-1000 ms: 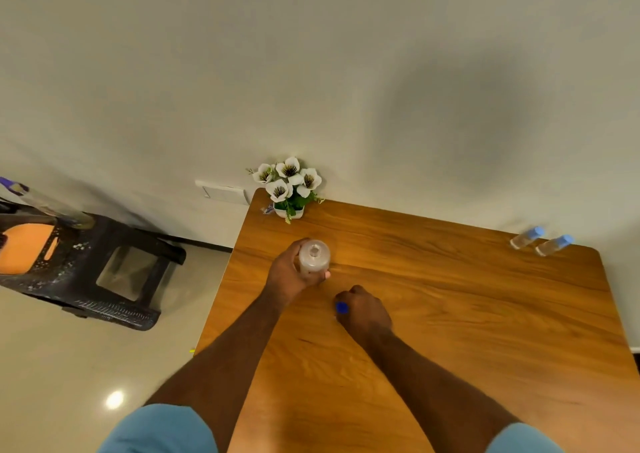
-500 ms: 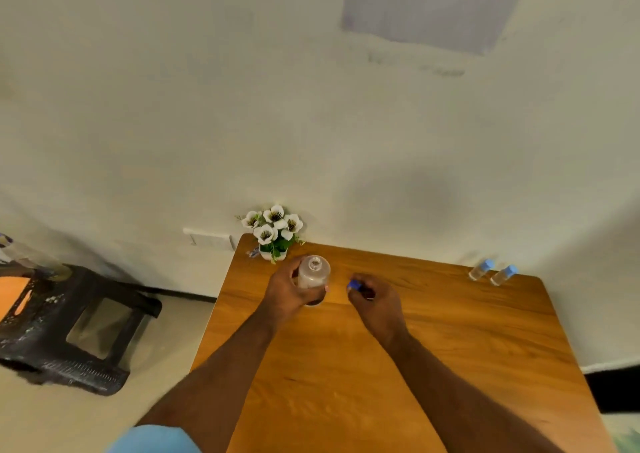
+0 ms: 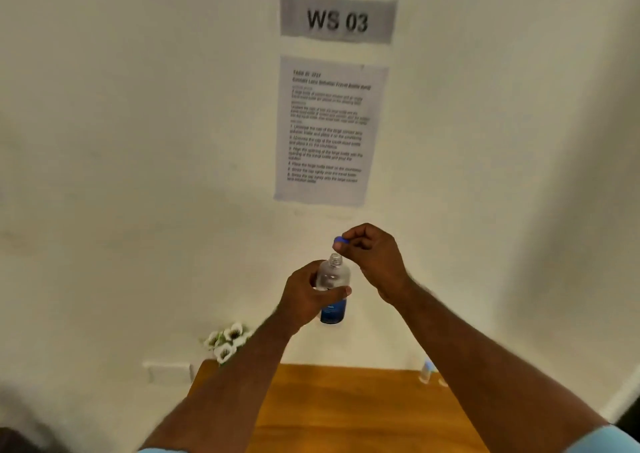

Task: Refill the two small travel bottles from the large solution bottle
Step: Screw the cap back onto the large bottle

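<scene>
Behind our hands is a white wall [image 3: 138, 141] with two printed sheets [image 3: 329, 130]. Our left hand [image 3: 304, 297] wraps around the big bottle [image 3: 333, 290], upright above the table [image 3: 346, 411]. Our right hand [image 3: 374, 258] pinches the blue cap [image 3: 340, 243] just above its open neck.

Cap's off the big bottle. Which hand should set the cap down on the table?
Right. The right hand already pinches the blue cap, while the left hand is wrapped around the big bottle.
</scene>
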`<state>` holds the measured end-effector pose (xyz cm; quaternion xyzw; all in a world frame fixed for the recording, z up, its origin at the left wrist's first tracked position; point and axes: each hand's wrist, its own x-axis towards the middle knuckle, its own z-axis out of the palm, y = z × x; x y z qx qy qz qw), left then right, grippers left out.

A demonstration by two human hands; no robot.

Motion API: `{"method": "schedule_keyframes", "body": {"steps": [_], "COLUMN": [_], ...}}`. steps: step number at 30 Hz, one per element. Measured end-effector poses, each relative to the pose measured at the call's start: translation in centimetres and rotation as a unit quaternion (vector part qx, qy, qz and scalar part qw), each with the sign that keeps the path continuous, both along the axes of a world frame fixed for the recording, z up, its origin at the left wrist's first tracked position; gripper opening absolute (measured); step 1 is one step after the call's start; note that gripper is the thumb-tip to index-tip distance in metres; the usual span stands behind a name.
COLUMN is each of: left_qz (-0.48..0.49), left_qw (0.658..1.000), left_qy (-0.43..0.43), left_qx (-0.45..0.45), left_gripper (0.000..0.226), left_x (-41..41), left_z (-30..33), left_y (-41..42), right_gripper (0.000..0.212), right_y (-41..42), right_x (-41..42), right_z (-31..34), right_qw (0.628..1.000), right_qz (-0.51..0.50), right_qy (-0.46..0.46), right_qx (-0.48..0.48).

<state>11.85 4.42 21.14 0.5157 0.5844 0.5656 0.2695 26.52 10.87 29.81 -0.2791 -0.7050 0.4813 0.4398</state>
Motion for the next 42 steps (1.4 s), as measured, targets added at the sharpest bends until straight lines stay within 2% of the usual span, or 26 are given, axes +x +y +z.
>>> {"method": "schedule_keyframes", "body": {"steps": [7,11,15,18,25,30,37,42], "left_qz": [0.024,0.036,0.037,0.04,0.044,0.044,0.053,0.054], "left_qw": [0.997,0.995,0.994,0.993,0.995,0.994,0.994,0.994], "left_qy": [0.054,0.064,0.053,0.049,0.044,0.054,0.067,0.053], "left_qx": [0.045,0.065,0.09,0.095,0.084,0.083,0.072,0.079], "left_gripper": [0.055,0.051,0.04,0.035,0.041,0.034,0.044,0.032], "left_x": [4.7,7.2,9.0,10.1,11.9,12.0,12.0,11.7], "left_z": [9.0,12.1,14.1,15.0,15.9,15.7,15.0,15.3], "left_y": [2.7,3.2,3.2,3.1,3.5,3.2,3.5,3.0], "right_gripper": [0.026,0.027,0.018,0.018,0.022,0.016,0.026,0.014], "right_y": [2.1,2.7,3.3,3.5,3.6,3.9,3.4,2.9], "right_x": [4.3,6.3,8.5,9.7,10.3,11.2,10.6,10.8], "right_z": [7.1,9.6,11.6,12.7,12.9,12.9,12.2,12.4], "right_qw": [0.992,0.989,0.988,0.99,0.982,0.99,0.985,0.989], "right_qz": [-0.023,-0.042,-0.01,0.009,-0.047,0.006,-0.058,-0.022], "right_qy": [-0.019,-0.011,-0.008,-0.008,-0.014,-0.015,-0.023,-0.023], "right_qx": [0.12,0.143,0.152,0.14,0.184,0.139,0.161,0.145]}}
